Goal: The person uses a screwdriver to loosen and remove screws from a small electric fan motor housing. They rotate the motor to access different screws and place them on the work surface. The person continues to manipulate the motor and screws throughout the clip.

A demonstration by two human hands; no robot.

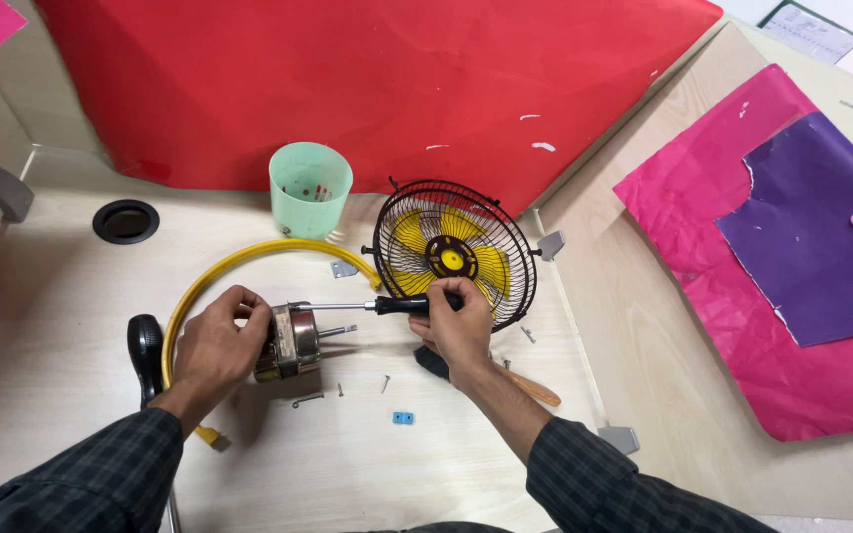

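Observation:
My left hand (217, 345) grips a small metal fan motor (293, 342) and holds it on its side just above the light wooden desk (51, 326). My right hand (458, 326) is closed around the black handle of a screwdriver (402, 305), whose thin shaft points left and meets the top of the motor. Behind my right hand leans a black wire fan guard with yellow blades (451, 255). A yellow ring (239, 259) curves around behind the motor.
A pale green plastic cup (310, 188) stands at the back. Loose screws (385, 382) and a small blue block (403, 418) lie in front of the motor. A wooden-handled brush (525, 387) lies under my right wrist. Red, pink and purple paper sheets cover the partitions.

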